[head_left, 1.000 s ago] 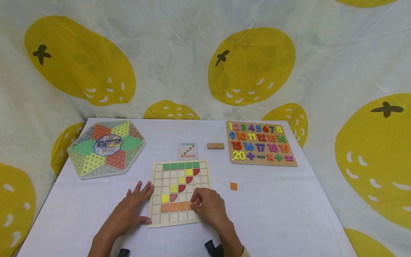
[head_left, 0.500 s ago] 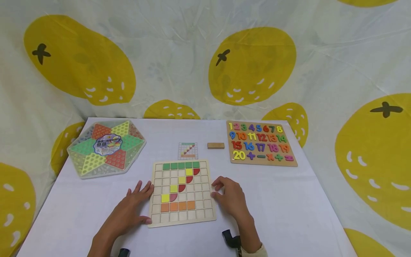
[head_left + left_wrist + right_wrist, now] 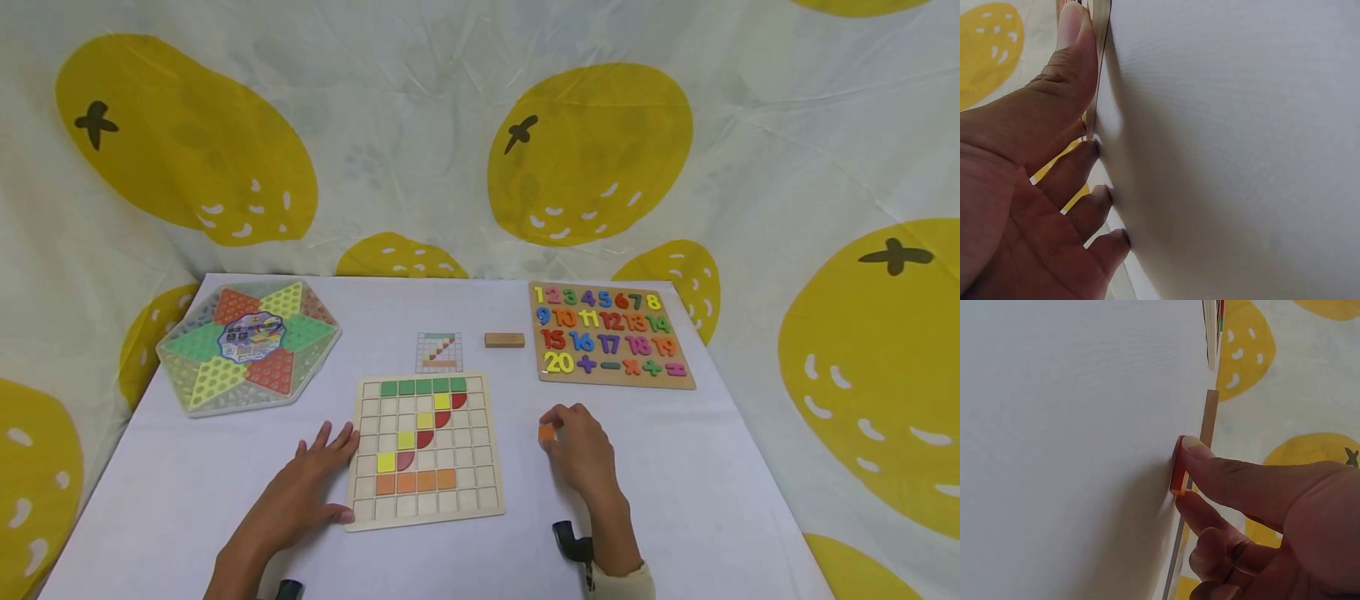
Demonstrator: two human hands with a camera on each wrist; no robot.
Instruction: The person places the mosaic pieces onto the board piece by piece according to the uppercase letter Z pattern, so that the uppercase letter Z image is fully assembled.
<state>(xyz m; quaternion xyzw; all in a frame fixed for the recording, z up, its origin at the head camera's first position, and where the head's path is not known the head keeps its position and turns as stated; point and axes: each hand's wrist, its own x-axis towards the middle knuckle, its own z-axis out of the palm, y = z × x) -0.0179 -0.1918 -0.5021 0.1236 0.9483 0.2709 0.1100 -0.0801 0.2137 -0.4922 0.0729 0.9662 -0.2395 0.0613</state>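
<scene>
My right hand [image 3: 587,450] pinches a small orange square tile [image 3: 546,433] by its edges, right of the wooden grid board [image 3: 427,504]. In the right wrist view, thumb and a finger hold opposite edges of the orange tile [image 3: 1179,467] at the white cloth. My left hand [image 3: 296,492] rests at the board's left edge with fingers spread; its thumb touches the near-left corner. The board bears a green row [image 3: 423,387] at the top, diagonal yellow squares [image 3: 406,441] with red quarter-rounds [image 3: 424,439], and an orange row [image 3: 416,482] below.
Behind the board lie a printed pattern card [image 3: 439,352] and a small wooden block [image 3: 505,340]. A number puzzle board [image 3: 612,380] lies at the back right. The hexagonal Chinese checkers set [image 3: 251,342] sits at the back left.
My right hand has left the orange row on the board, moved right, and taken hold of the loose orange tile. The left hand has stayed in place.
</scene>
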